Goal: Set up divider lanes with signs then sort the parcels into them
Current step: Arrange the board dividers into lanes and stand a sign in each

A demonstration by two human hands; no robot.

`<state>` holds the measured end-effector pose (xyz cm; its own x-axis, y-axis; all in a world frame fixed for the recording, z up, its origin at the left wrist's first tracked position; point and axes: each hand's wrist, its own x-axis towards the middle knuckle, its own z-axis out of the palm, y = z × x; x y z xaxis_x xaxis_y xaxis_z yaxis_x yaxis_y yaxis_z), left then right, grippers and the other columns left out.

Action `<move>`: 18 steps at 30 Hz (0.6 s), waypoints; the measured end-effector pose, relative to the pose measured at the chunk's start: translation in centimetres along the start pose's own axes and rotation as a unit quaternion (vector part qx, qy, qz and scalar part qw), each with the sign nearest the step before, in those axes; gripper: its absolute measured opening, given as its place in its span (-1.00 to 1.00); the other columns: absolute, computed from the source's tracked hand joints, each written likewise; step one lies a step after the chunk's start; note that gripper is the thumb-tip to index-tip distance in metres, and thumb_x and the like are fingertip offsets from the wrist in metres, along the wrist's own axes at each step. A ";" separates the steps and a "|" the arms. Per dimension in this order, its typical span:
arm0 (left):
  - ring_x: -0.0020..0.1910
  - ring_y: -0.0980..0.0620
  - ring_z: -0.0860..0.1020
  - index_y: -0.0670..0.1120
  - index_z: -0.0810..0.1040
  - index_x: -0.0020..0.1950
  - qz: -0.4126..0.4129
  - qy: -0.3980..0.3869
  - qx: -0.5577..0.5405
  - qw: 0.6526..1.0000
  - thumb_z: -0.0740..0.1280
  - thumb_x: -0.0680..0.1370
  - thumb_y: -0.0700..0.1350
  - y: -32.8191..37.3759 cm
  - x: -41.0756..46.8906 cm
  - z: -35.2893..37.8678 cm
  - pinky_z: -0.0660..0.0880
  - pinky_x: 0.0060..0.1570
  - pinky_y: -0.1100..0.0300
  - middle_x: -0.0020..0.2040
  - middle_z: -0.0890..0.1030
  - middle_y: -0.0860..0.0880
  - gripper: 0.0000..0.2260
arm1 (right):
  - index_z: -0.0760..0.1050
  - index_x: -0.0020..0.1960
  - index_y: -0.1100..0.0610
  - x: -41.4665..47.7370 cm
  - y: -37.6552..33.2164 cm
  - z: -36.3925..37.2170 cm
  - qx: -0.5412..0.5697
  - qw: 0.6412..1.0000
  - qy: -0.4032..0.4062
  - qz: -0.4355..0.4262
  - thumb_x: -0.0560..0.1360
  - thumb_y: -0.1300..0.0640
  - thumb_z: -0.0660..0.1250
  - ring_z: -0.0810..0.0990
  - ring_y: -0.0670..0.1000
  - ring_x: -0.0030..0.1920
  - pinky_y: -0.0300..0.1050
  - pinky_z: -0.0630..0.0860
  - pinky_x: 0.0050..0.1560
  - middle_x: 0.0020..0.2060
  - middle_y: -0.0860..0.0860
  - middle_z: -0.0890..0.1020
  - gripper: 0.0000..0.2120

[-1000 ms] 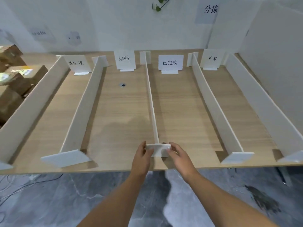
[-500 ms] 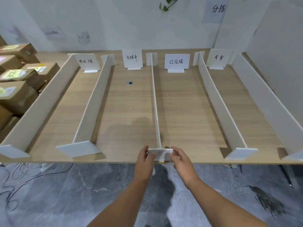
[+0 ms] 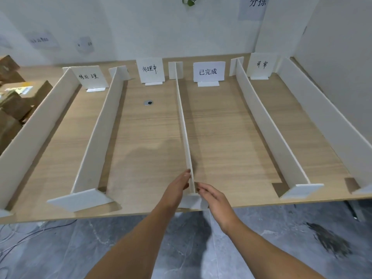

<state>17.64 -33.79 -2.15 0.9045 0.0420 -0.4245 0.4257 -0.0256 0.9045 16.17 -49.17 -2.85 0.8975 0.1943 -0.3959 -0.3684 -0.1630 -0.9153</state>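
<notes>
L hand (image 3: 177, 190) & R hand (image 3: 214, 198) sat either side of the middle divider (image 3: 184, 125), at its near end.
The wood counter (image 3: 231, 137) carried five white dividers (image 3: 94, 141) running front to back, forming 4 lanes, w/ signs (image 3: 208, 71) standing at the far ends. Brown parcels (image 3: 18, 101) sat stacked left of the outermost divider. L hand lay flat, fingers straight, against the middle divider's left face. R hand, fingers relaxed, touched its right side nr the foot. Neither gripped it.

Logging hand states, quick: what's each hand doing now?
Left hand: open, flat against the middle divider.
Right hand: open, beside the divider, holding nothing.
</notes>
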 end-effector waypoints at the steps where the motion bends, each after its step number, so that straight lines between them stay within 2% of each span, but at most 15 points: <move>1: 0.33 0.08 0.49 0.08 0.45 0.46 -0.002 -0.006 -0.002 1.000 0.13 0.70 0.09 0.3 0.2 0.1 0.41 0.16 0.33 0.37 0.52 0.10 -0.65 | 0.54 0.23 -0.18 0.0 0.0 0.0 0.005 1.000 -0.003 0.002 0.67 0.08 0.23 0.50 -0.33 0.22 -0.43 0.39 0.18 0.17 -0.30 0.59 -0.77; 2: 0.32 0.08 0.49 0.09 0.45 0.46 -0.005 -0.012 -0.002 1.000 0.12 0.70 0.10 0.6 0.3 0.3 0.40 0.09 0.36 0.35 0.52 0.11 -0.65 | 0.54 0.22 -0.19 0.0 0.0 0.0 0.009 1.000 -0.003 0.006 0.67 0.08 0.23 0.49 -0.37 0.19 -0.48 0.39 0.11 0.16 -0.32 0.59 -0.77; 4: 0.33 0.05 0.48 0.11 0.43 0.48 -0.010 -0.022 0.000 1.000 0.10 0.69 0.14 0.8 0.6 0.7 0.37 0.10 0.27 0.36 0.51 0.12 -0.62 | 0.54 0.24 -0.18 -0.1 0.1 -0.3 0.019 1.000 0.001 0.009 0.67 0.07 0.23 0.48 -0.38 0.19 -0.49 0.39 0.08 0.18 -0.31 0.59 -0.77; 7: 0.37 0.01 0.46 0.12 0.41 0.50 -0.011 -0.028 -0.002 1.000 0.11 0.67 0.18 0.8 1.2 1.3 0.33 0.25 0.10 0.42 0.48 0.10 -0.58 | 0.58 0.28 -0.13 0.2 0.3 -0.9 0.027 0.999 0.015 0.006 0.66 0.05 0.24 0.50 -0.27 0.26 -0.37 0.39 0.22 0.23 -0.23 0.61 -0.75; 9: 0.37 0.00 0.46 0.11 0.41 0.50 -0.013 -0.029 -0.006 0.999 0.10 0.68 0.18 0.8 1.5 1.7 0.33 0.26 0.10 0.43 0.48 0.09 -0.58 | 0.59 0.28 -0.13 0.4 0.4 -1.4 0.023 1.000 0.018 0.006 0.66 0.03 0.24 0.50 -0.20 0.29 -0.24 0.39 0.33 0.24 -0.21 0.61 -0.74; 11: 0.37 0.00 0.46 0.10 0.42 0.50 -0.010 -0.025 -0.013 1.000 0.09 0.69 0.16 0.9 1.4 2.2 0.32 0.22 0.13 0.41 0.49 0.09 -0.59 | 0.59 0.27 -0.15 0.4 0.3 -1.8 0.017 1.000 0.015 0.005 0.66 0.03 0.23 0.50 -0.20 0.29 -0.25 0.38 0.32 0.24 -0.21 0.61 -0.75; 14: 0.34 0.03 0.48 0.07 0.44 0.49 -0.010 0.004 -0.029 1.000 0.08 0.70 0.13 0.4 0.7 2.6 0.33 0.20 0.13 0.40 0.49 0.09 -0.60 | 0.58 0.29 -0.14 0.4 -0.1 -2.3 0.023 1.000 0.009 0.000 0.67 0.03 0.23 0.51 -0.21 0.30 -0.28 0.38 0.29 0.23 -0.22 0.61 -0.74; 18: 0.28 0.05 0.51 0.06 0.49 0.42 -0.002 0.074 -0.054 0.996 0.12 0.69 0.10 -0.8 -0.4 2.5 0.37 0.24 0.08 0.36 0.54 0.05 -0.65 | 0.59 0.25 -0.17 0.1 0.0 -2.8 0.036 0.999 0.029 -0.008 0.66 0.03 0.23 0.50 -0.22 0.28 -0.11 0.40 0.39 0.23 -0.23 0.60 -0.76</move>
<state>17.00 -36.26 -2.83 0.8854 0.1879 -0.4253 0.4172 0.0824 0.9051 16.95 -51.84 -2.64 0.9153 0.1395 -0.3779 -0.3683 -0.0898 -0.9254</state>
